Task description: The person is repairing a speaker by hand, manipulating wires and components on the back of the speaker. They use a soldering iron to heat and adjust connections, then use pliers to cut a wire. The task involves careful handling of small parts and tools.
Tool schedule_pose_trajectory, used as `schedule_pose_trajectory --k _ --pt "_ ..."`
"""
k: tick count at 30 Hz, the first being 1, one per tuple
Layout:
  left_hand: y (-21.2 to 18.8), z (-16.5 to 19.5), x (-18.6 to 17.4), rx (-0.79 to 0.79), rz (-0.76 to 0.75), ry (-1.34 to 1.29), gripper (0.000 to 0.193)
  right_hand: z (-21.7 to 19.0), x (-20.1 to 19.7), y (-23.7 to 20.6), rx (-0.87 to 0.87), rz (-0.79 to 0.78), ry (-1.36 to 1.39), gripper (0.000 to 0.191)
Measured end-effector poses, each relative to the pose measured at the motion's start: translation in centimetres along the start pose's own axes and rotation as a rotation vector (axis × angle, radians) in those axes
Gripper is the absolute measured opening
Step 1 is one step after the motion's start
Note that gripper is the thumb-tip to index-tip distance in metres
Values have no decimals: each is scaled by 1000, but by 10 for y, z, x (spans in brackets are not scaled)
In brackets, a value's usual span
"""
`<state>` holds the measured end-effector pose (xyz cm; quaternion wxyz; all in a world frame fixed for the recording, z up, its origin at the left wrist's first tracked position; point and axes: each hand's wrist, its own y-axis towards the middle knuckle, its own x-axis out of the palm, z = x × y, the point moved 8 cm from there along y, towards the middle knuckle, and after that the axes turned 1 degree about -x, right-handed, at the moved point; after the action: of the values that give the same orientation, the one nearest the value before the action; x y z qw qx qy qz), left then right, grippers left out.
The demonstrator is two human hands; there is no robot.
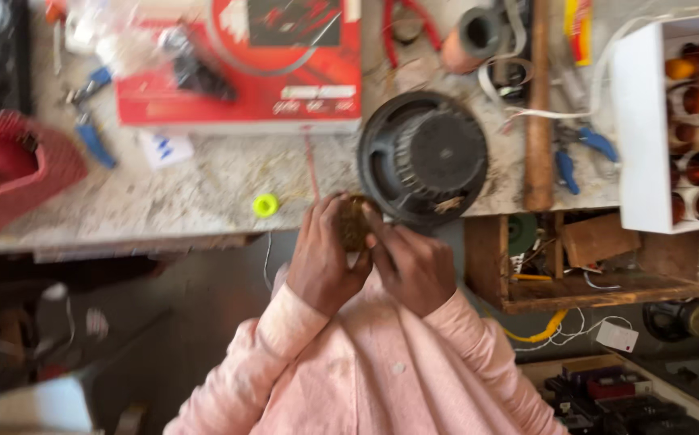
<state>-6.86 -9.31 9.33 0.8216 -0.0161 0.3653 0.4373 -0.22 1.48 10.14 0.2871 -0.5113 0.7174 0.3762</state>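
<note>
Both hands meet just above the pink shirt front, at the near edge of the surface (204, 185). The left hand (327, 259) and the right hand (414, 266) are curled toward each other, fingers pinching a small brownish round part (354, 221) between them; it is blurred, and neither its long axis nor which way it faces can be told.

At about 1 o'clock from the hands, just beyond the part, a dark round speaker (423, 157) lies magnet side up. At 9 o'clock, near the surface's edge, sits a small yellow-green ring (265, 205). At 11 o'clock lies a flat red box (240, 68), rectangular, with a dark picture panel and a white strip of print along its near side; a clear plastic bag with a dark item rests on its left end. A small white paper slip with blue marks (164, 150) lies just below that box. Far out at 9 o'clock is a red ribbed housing (11, 165).

At 2 o'clock a wooden handle (539, 113) runs straight away from the person, blue-handled pliers (583, 157) beside it. At 3 o'clock an open wooden drawer (583, 262) holds scraps, and a white box (647, 121) of copper-coloured coils stands at the right edge.
</note>
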Motion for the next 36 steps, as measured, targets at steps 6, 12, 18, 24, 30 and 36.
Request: schedule_pose_trajectory --k 6,12,18,24,30,36 --pt "-1 3 12 56 16 -88 67 15 -2 -19 75 4 35 36" --pt "8 -25 19 -13 81 -26 67 23 -11 -59 -187 269 47 31" --pt "19 -14 23 99 167 333 55 123 18 -119 778 353 1056 49" --pt "14 33 92 226 -319 -66 32 138 31 -129 846 476 1720 50" --pt "23 41 116 330 -283 36 44 140 27 -133 851 465 1666 52" --pt "24 37 120 268 -220 47 14 139 30 -127 844 444 1586 50"
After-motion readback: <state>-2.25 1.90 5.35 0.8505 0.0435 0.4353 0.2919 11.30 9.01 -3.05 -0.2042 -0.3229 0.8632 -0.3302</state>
